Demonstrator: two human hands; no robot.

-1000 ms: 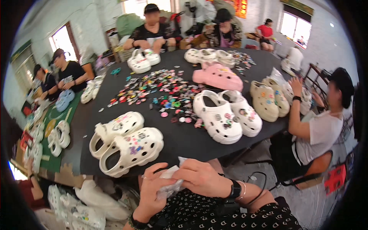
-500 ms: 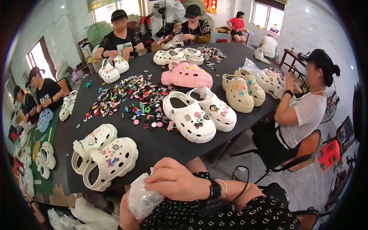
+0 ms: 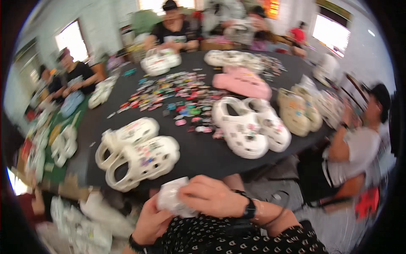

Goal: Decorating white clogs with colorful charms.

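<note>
1. The left hand (image 3: pixel 153 216) is bent around the left and lower side of some crumpled plastic (image 3: pixel 168 200), fingers closed on it.
2. The right hand (image 3: pixel 211 197) has its fingers curled in, gripping the same plastic from the right; its fingertips are too blurred to tell apart.
3. The plastic, whitish and partly see-through, is held between the two hands above the lap, just off the near edge of the black bench (image 3: pixel 194 154). Whether it contains anything, I cannot tell.
4. A dark watch (image 3: pixel 249 208) sits on the right wrist, and a patterned black garment (image 3: pixel 194 235) covers the lap.
5. Nearest the hands, at the left of the bench, lie the cream clogs (image 3: pixel 158 153), side by side, with charms on their uppers.
6. Right of centre stand the white clogs (image 3: pixel 245 137), also with charms; the beige clogs (image 3: pixel 292 113) are to their right and the pink clogs (image 3: pixel 241 84) behind them.
7. Loose charms (image 3: pixel 169 95) in many colours spread over the middle of the bench.
8. A person in white (image 3: pixel 357 142) sits at the right, and one in black (image 3: pixel 169 33) across the bench.
</note>
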